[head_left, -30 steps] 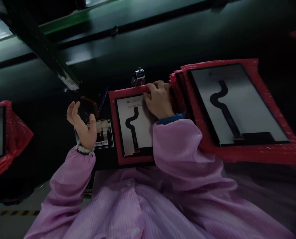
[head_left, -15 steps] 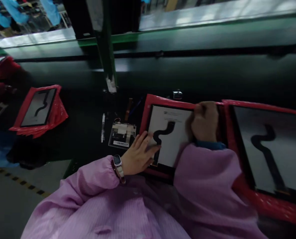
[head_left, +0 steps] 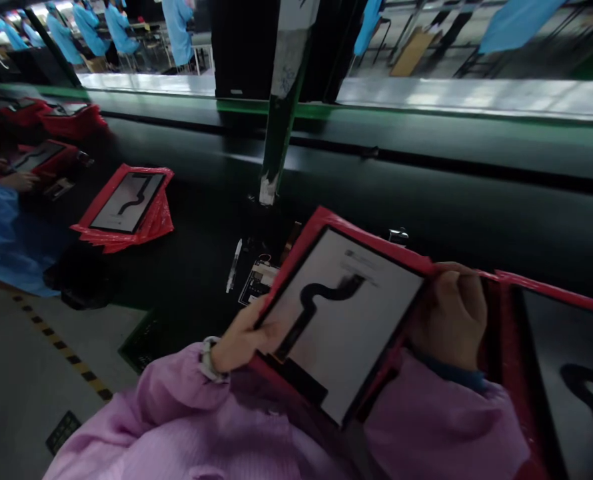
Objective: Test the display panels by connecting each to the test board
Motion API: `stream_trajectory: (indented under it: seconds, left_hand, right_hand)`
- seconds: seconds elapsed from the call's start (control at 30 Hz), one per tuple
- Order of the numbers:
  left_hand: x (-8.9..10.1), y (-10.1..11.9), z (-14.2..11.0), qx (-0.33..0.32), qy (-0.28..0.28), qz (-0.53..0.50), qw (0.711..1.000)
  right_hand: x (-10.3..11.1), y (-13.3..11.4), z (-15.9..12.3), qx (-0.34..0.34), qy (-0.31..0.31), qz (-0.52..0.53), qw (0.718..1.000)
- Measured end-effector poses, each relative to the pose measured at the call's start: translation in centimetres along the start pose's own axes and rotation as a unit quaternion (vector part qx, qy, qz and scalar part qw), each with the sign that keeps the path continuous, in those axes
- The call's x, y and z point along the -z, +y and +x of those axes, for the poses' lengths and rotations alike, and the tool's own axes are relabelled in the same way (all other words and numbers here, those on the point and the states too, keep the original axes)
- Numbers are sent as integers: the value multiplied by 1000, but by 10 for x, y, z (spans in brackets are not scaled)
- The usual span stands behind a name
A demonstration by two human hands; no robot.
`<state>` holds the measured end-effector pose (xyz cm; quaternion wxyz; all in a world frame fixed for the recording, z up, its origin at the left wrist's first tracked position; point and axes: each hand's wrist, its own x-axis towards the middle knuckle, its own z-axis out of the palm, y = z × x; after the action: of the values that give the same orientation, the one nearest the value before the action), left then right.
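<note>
Both hands hold a panel (head_left: 361, 340) in its red wrap (head_left: 321, 223), slanted in front of the body.
The left hand (head_left: 241, 340) comes in from the lower left, forearm angled up and across, wrist nearly straight; its thumb lies over the panel's near-left edge, gripping it — the other fingers are hidden beneath. The right hand (head_left: 451, 313) is at the far-right corner, back of the hand up, elbow bent close to the torso, fingers curled tightly on the red wrap. The panel covers part of the board (head_left: 259, 277) — a pen (head_left: 234, 267) lies just left of that — and another panel (head_left: 541, 353) lies right of the right hand.
</note>
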<state>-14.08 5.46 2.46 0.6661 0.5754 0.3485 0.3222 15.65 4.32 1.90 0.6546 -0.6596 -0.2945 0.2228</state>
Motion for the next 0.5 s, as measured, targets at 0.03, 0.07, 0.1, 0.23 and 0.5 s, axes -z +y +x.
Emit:
stream_trajectory:
  seconds: [0.03,0.07,0.1,0.23,0.5]
  left_hand:
    - [16,4,-4,15,32,-22,999]
    - [35,9,-7,28,63,-34,997]
    - [54,15,-8,34,103,-40,993]
    - [135,42,2,14,247,-26,969]
    - [220,36,50,56,298,43,952]
  right_hand:
    - [-4,-5,-5,-14,-23,37,999]
    - [-7,-9,-8,-31,-49,70,996]
    - [-9,-13,-11,-46,-72,97,992]
    - [-12,-21,-14,-67,-96,131,985]
    - [-14,-3,-9,-99,-129,122,979]
